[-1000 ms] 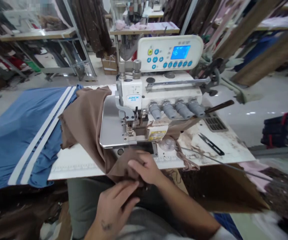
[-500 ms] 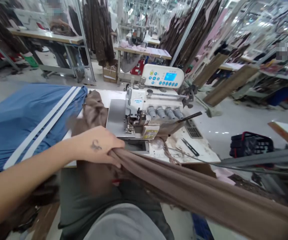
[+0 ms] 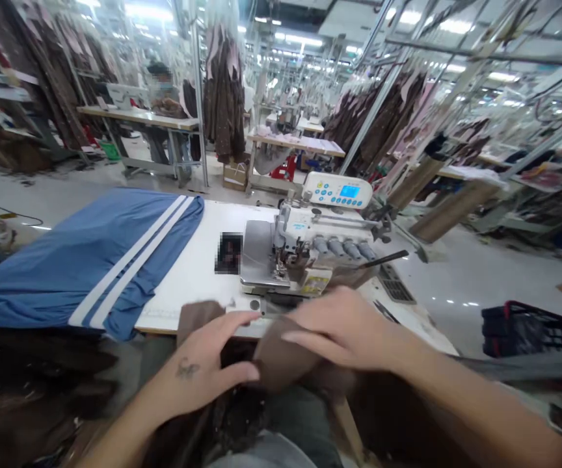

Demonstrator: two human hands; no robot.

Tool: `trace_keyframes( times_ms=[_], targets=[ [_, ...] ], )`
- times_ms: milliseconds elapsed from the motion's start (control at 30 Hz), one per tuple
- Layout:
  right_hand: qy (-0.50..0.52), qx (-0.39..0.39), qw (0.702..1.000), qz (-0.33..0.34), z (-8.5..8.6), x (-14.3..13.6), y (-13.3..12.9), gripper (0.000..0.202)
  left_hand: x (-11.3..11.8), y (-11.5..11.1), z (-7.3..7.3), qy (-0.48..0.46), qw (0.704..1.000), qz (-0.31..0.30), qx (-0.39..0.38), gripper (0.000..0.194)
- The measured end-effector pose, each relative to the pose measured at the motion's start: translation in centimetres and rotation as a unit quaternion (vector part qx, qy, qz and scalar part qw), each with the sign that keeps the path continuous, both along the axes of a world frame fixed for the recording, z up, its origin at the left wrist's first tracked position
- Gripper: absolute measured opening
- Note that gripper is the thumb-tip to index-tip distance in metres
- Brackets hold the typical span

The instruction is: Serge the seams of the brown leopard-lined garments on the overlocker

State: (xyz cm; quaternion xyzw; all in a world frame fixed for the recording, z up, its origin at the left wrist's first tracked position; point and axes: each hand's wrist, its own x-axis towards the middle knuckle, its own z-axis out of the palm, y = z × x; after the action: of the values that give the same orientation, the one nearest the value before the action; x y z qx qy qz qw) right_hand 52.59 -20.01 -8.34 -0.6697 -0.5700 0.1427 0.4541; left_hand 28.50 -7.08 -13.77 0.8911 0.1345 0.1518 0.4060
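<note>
My right hand (image 3: pixel 344 328), a little blurred, grips a piece of brown fabric (image 3: pixel 281 357) between thumb and fingers in front of the sewing machine. My left hand (image 3: pixel 203 367) is open to the left of it, thumb and index finger apart and pointing toward the brown fabric. More brown cloth shows behind the left hand and hangs down over my lap. Just beyond the hands stands a white overlock sewing machine (image 3: pixel 305 227) with a metal plate on its left and a lit control panel (image 3: pixel 339 191) on top.
Blue cloth with two white stripes (image 3: pixel 115 253) covers the left part of the white table (image 3: pixel 178 286). A small dark, blurred-out item (image 3: pixel 229 253) lies beside the machine. Black tweezers (image 3: pixel 386 311) lie to its right. A dark basket (image 3: pixel 529 328) stands on the right; a co-worker (image 3: pixel 161 97) sits behind.
The left hand has let go of the stretched brown cloth, which has come off the table toward my lap. My right hand has come into view gripping brown fabric. The camera has tilted up.
</note>
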Motion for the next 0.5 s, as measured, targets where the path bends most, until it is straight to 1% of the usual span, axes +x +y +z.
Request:
trace_keyframes(
  times_ms=[67,100,133,167,200,233,267,300,333,367,400,433,467,500],
  targets=[
    [-0.047,-0.063,0.989,0.126,-0.1,-0.6,2.0,0.042,1.4,1.2,-1.5,-0.051,0.995,0.076,-0.042,0.034],
    [-0.056,-0.096,0.976,0.185,-0.6,-0.8,2.6,0.045,1.8,2.1,-1.9,-0.064,0.991,0.111,-0.045,0.033],
    [-0.051,-0.121,0.966,0.224,-1.3,-0.8,2.9,0.047,1.9,3.3,-2.0,-0.076,0.985,0.149,-0.034,0.036],
    [-0.03,-0.141,0.953,0.267,-2.3,-0.8,2.9,0.047,1.9,4.5,-1.7,-0.088,0.978,0.188,-0.013,0.038],
    [-0.005,-0.163,0.938,0.307,-3.4,-0.6,2.6,0.047,1.9,5.9,-1.2,-0.101,0.968,0.227,0.012,0.036],
    [0.026,-0.176,0.928,0.326,-4.5,-0.4,2.1,0.046,2.0,7.1,-0.4,-0.116,0.956,0.267,0.037,0.035],
    [0.064,-0.172,0.934,0.306,-5.7,-0.1,1.7,0.047,2.2,8.1,0.3,-0.129,0.942,0.303,0.059,0.033],
    [0.106,-0.151,0.951,0.247,-6.9,0.2,1.4,0.049,2.8,8.8,0.9,-0.144,0.93,0.328,0.085,0.032],
    [0.145,-0.116,0.969,0.162,-8.1,0.4,1.3,0.051,3.6,9.0,1.2,-0.163,0.924,0.325,0.115,0.031],
    [0.176,-0.073,0.979,0.067,-9.3,0.5,1.3,0.053,4.6,8.7,1.1,-0.183,0.927,0.29,0.153,0.031],
    [0.2,-0.029,0.979,-0.022,-10.5,0.4,1.5,0.054,5.8,8.1,0.7,-0.195,0.933,0.23,0.195,0.033],
    [0.215,0.008,0.973,-0.084,-11.6,0.3,1.8,0.054,7.1,7.1,0.0,-0.195,0.939,0.158,0.235,0.037],
    [0.229,0.035,0.965,-0.123,-12.6,0.1,2.2,0.053,8.3,6.1,-0.8,-0.179,0.943,0.096,0.264,0.04],
    [0.239,0.048,0.961,-0.134,-13.5,-0.1,2.5,0.051,9.4,5.1,-1.6,-0.156,0.945,0.065,0.281,0.042]
  ],
)
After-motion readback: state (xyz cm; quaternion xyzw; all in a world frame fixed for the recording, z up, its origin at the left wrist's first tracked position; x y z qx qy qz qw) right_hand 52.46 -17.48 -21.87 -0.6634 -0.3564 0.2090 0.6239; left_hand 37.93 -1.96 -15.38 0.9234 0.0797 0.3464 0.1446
